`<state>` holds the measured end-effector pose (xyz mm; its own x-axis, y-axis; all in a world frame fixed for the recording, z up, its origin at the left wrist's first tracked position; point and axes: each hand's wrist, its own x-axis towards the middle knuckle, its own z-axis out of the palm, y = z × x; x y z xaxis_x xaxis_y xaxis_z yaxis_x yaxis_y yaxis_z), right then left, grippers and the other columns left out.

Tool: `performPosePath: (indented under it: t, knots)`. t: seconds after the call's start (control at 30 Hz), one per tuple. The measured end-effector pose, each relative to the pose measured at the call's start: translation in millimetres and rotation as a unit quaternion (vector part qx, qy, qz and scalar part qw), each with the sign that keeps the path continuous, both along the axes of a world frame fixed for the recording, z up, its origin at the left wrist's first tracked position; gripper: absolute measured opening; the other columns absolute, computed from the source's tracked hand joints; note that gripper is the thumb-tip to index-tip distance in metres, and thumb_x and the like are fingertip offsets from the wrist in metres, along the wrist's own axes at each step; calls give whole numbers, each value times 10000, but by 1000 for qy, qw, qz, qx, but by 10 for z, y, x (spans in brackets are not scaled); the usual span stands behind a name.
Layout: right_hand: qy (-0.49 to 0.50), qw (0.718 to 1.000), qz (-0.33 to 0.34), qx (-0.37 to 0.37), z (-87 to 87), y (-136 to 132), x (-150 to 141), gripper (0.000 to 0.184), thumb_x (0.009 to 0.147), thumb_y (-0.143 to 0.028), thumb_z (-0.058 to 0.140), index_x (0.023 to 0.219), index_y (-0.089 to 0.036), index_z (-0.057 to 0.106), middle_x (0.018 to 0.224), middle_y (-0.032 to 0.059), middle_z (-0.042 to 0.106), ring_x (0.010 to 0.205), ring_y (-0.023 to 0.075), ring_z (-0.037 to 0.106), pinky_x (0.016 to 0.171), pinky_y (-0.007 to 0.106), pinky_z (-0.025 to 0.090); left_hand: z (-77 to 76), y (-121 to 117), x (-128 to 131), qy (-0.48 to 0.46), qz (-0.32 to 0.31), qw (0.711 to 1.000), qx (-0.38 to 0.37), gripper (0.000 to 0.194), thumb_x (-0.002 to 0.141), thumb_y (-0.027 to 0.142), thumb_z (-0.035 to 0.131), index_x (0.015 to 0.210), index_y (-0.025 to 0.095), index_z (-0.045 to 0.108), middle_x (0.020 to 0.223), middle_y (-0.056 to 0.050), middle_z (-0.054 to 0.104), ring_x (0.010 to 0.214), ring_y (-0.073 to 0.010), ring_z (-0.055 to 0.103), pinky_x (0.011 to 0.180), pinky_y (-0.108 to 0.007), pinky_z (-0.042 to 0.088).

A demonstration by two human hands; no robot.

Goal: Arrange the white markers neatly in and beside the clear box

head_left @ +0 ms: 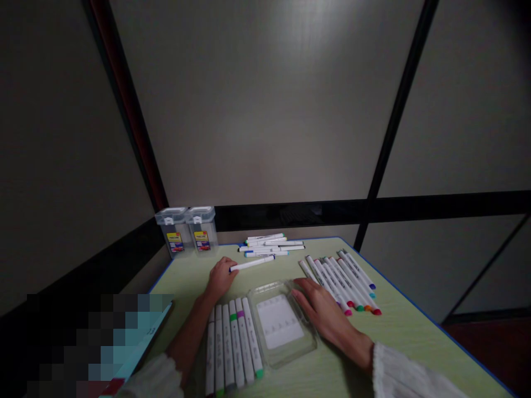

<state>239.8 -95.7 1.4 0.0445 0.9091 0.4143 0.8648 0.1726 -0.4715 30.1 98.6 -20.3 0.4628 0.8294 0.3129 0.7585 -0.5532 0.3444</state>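
Observation:
My left hand (222, 276) is closed on one end of a white marker (254, 263) with dark blue ends, held near the table top. My right hand (316, 301) lies with its fingers stretched out over the right rim of a clear plastic tray (269, 361). A white insert (279, 320) shows inside that tray. Left of the tray, several markers (232, 342) lie side by side in a row, some with green or purple bands. Beyond my right hand a second group of markers (338, 276) lies slanted, with coloured cap ends.
A loose pile of markers (269, 244) lies at the table's far edge. Two clear lidded containers (202, 232) with yellow labels stand at the back left corner. The pale green table (406, 342) has a blue edge, and wall panels rise behind it.

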Motion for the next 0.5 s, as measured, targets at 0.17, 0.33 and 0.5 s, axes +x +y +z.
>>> performPosePath:
  t: [0.17,0.33,0.5]
  knots:
    - [-6,1000,1,-5,-32,-2,-18,249,869,-285,354,973,-156,539,940,99,596,891,204,559,768,308,422,17,-32,15,-3,9,1000,-5,188,726,209,506,860,192,637,940,-41,576,911,-164,523,834,-274,368]
    - [-11,1000,4,-10,-58,-11,-6,258,867,-288,357,1006,-154,529,983,107,583,920,211,546,797,322,416,40,-67,30,-7,19,1000,-11,190,723,213,517,868,204,639,955,-35,578,931,-165,515,845,-281,359]
    - [-13,1000,12,-13,-92,-3,17,283,861,-289,362,1038,-135,522,1027,124,570,948,222,536,831,343,403,50,-88,46,0,34,999,-21,191,712,212,533,872,206,637,966,-29,579,940,-160,510,858,-283,346]
